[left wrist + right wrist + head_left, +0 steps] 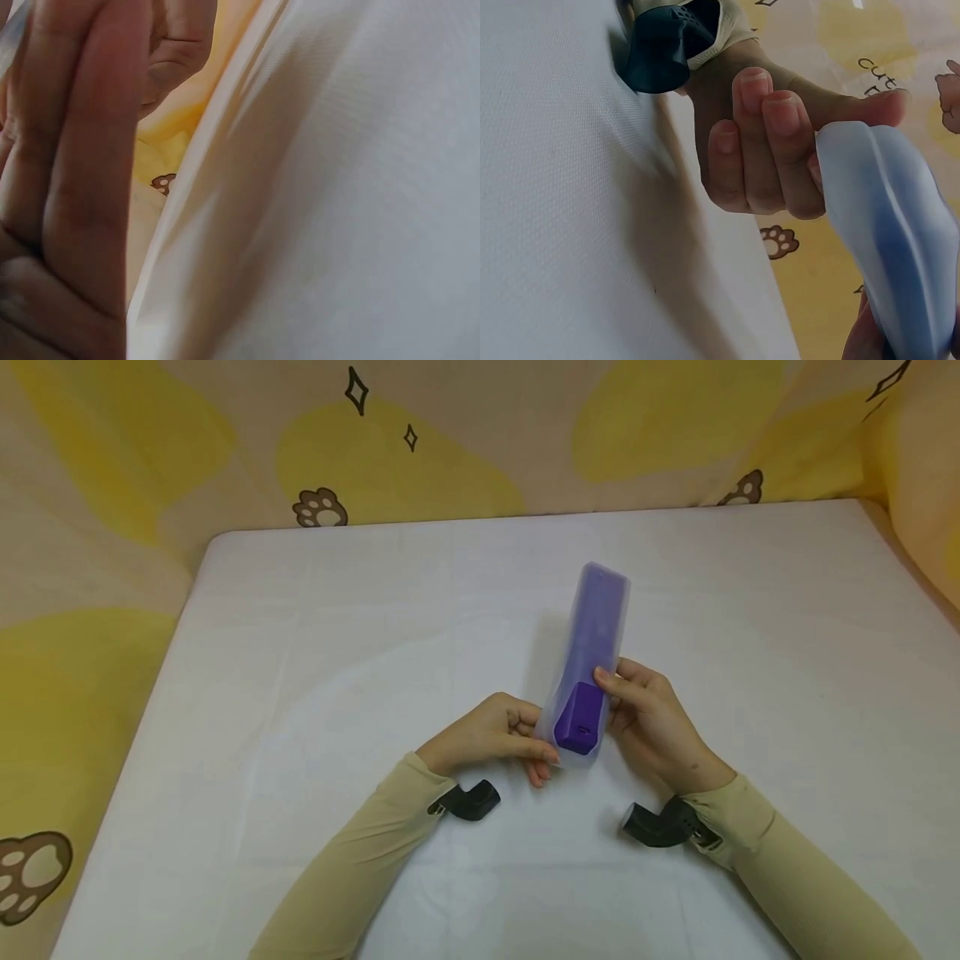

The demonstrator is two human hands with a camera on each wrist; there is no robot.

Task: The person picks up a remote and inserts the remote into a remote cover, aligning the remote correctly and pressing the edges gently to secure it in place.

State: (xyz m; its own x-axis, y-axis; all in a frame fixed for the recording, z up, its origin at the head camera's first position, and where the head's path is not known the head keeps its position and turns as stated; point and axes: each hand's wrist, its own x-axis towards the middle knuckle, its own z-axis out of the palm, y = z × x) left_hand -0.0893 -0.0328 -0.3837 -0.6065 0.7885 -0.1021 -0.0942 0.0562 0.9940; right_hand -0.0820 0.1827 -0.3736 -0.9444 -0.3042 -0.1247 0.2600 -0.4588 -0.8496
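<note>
A long, flat, translucent purple case is held up over the white table, its far end tilted away to the right. Inside its near end shows a dark purple block with a small slot in its face. My left hand pinches the near left corner between thumb and fingers. On the right edge, my right hand grips the case, thumb on top and fingers behind. The right wrist view shows the case edge-on, with a lengthwise seam. Close left-hand fingers fill one side of the left wrist view.
The white-covered table spreads around both hands. A yellow and beige cloth with paw prints hangs along the back and sides. Black wrist cameras sit on both beige sleeves, just above the tabletop.
</note>
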